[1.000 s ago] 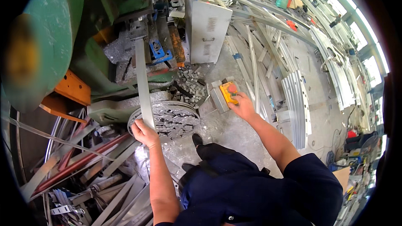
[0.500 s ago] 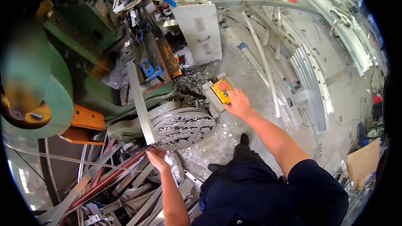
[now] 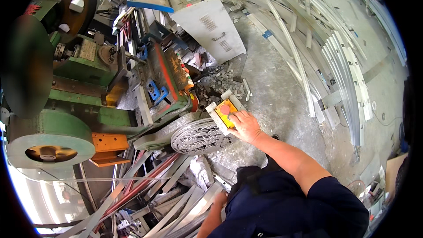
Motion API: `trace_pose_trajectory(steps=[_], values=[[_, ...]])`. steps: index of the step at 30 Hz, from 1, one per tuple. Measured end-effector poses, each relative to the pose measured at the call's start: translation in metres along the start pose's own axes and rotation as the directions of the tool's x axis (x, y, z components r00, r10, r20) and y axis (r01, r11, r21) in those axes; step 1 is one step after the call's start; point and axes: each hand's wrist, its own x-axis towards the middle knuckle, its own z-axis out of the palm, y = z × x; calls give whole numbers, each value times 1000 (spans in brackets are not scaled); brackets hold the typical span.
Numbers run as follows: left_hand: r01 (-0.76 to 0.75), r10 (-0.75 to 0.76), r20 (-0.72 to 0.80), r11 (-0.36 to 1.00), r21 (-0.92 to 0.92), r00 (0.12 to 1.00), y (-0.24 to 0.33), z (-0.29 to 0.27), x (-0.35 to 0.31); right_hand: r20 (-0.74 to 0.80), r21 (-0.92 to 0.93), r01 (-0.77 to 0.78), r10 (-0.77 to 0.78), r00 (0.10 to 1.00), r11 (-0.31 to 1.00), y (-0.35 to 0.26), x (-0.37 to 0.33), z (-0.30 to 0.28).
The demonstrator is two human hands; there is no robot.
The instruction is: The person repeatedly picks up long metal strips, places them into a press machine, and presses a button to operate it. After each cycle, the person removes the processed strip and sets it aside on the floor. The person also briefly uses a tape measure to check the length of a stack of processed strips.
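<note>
My right hand [image 3: 244, 126] is on a yellow push-button box [image 3: 219, 113] with a red mushroom button [image 3: 225, 109]. Its fingers curl over the box's right side, a fingertip where a green button was visible before, the thumb along the near edge. The box sits on a pale block. Down by my hip is my left hand [image 3: 219, 199], with its fingers partly hidden against my dark clothing; whether it holds anything does not show. A flat metal bar [image 3: 143, 106] lies at the green machine [image 3: 94, 117], its near end free of my hands.
An orange bracket [image 3: 108, 143] juts from the machine, near its big wheel. Scrap lengths [image 3: 176, 194] pile up below. Small offcuts [image 3: 227, 83] litter the floor by a grey cabinet [image 3: 213, 28]. Long metal profiles [image 3: 341, 83] lie at right. A round grey casting [image 3: 198, 136] stands beside the box.
My left hand has left the metal bar's near end and dropped back beside my body. Less of the bar now sticks out toward me. My right hand stays on the box; the view has shifted.
</note>
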Motion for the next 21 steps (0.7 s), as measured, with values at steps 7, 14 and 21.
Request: trace_pose_trajectory(steps=[7, 14, 21], values=[[-331, -181, -388, 280, -901, 903, 111, -166, 10, -19, 10, 14, -14, 1000, 1000, 5, 2, -1], [-380, 155, -434, 781, -497, 887, 156, -112, 24, -11, -14, 36, -36, 999, 999, 1, 2, -7], [-140, -125, -313, 698, -702, 942, 82, -56, 29, 14, -14, 39, -39, 999, 999, -1, 3, -3]])
